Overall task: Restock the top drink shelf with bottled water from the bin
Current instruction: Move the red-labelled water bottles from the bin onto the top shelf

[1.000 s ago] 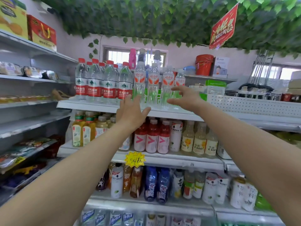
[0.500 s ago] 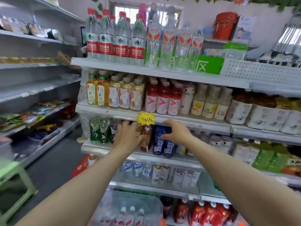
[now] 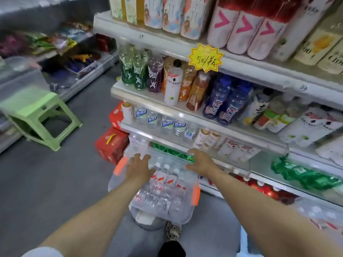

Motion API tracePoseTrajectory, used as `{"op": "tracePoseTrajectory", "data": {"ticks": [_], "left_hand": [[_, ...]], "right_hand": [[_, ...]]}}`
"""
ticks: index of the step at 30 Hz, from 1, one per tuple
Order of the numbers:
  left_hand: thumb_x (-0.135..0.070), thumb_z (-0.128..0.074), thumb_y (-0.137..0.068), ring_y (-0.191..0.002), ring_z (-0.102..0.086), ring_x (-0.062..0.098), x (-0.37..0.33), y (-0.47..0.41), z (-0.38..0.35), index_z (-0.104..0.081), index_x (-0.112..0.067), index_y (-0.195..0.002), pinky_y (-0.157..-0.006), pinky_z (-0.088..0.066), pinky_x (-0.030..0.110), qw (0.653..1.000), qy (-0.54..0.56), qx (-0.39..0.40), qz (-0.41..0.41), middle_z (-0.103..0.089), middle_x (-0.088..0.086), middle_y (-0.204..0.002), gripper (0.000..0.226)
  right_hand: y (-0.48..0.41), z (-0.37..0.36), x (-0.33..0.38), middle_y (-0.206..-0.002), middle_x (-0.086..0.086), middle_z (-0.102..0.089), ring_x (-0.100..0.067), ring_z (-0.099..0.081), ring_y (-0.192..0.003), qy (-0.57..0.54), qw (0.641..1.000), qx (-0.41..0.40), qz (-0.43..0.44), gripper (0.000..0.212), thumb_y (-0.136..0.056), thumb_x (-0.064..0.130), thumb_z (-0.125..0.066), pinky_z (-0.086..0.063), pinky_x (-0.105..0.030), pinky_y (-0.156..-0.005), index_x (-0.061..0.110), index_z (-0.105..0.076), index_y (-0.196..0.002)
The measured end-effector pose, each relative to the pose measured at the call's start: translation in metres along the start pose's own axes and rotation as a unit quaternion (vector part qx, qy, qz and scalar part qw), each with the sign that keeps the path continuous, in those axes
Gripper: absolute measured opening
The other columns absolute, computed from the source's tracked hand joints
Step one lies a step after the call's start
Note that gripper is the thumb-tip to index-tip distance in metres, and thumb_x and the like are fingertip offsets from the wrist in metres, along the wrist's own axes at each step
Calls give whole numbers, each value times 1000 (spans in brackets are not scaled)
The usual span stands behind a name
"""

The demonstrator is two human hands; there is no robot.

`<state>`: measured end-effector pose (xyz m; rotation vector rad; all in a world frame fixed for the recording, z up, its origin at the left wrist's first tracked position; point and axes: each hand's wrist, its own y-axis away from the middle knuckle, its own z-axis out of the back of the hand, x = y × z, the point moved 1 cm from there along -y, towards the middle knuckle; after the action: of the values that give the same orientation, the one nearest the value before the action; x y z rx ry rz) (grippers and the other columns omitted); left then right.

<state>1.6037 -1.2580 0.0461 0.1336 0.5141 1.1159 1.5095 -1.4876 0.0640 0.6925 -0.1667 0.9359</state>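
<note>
View from a head-worn camera, looking steeply down a shop aisle. At the lower centre of the frame, a clear plastic bin (image 3: 116, 179) with orange latches (image 3: 195, 194) sat on the grey floor against the foot of a drinks shelving unit (image 3: 185, 49). Inside it, bottled water (image 3: 165, 179) stood upright in rows, with white caps up and red-and-white labels, so each bottle's long axis ran up towards the camera. Two bare forearms reached down from the bottom corners of the frame. The left hand (image 3: 139, 167) hung palm-down over the far left part of the bin, its fingers straight and spread, holding nothing. The right hand (image 3: 201, 162) was at the bin's far right rim, its fingers loosely extended towards the left. It also held nothing, and whether it touched the rim could not be told. The bottle caps lay between the two hands and just below them. The leftmost cap sat just beside the left hand, which looked marginally the nearer. The top shelf was out of view above the frame. A green plastic stool (image 3: 37, 115) stood at the left, and red cartons (image 3: 111, 143) sat beside the bin.
</note>
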Motion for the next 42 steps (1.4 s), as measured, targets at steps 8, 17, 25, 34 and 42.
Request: {"op": "tracePoseTrajectory", "data": {"ticks": [8, 17, 25, 34, 42], "left_hand": [[-52, -56, -94, -130, -43, 30, 49, -11, -111, -48, -27, -141, -103, -40, 42, 996, 2, 35, 83, -45, 8, -141, 54], [-47, -37, -102, -124, -53, 33, 71, -27, -181, -65, -18, -127, -114, -29, 48, 991, -6, -9, 130, -62, 13, -130, 47], [-55, -18, -99, -128, -52, 27, 69, -34, -196, -62, -17, -128, -116, -27, 47, 983, -50, -25, 173, -62, 6, -133, 65], [-56, -17, -99, -130, -50, 23, 71, -37, -199, -59, -19, -130, -116, -28, 44, 980, -51, -17, 192, -62, 2, -133, 63], [-54, -21, -99, -123, -55, 23, 71, -36, -198, -58, -18, -128, -112, -33, 43, 984, -37, -32, 170, -65, 0, -126, 59]], "right_hand": [[-62, -90, -39, -143, -8, -55, -20, -57, -122, -62, 990, 117, -51, 73, -84, 35, -81, -43, -20, -85, 15, -47, -145], [-134, -157, -43, -117, -6, -72, -27, -71, -105, -178, 958, 162, -154, 65, -80, 46, -83, -53, -26, -75, 8, -65, -129], [-185, -190, -24, -120, -10, -63, -18, -65, -86, -182, 943, 197, -195, 90, -86, 58, -73, -48, -25, -68, 3, -40, -149], [-202, -211, -20, -122, -11, -65, -31, -66, -106, -164, 943, 164, -239, 90, -77, 62, -79, -59, -41, -85, 9, -46, -142], [-176, -217, -8, -125, -6, -57, -16, -71, -77, -307, 923, 66, -223, 72, -88, 36, -78, -56, -29, -57, 12, -41, -145]]}}
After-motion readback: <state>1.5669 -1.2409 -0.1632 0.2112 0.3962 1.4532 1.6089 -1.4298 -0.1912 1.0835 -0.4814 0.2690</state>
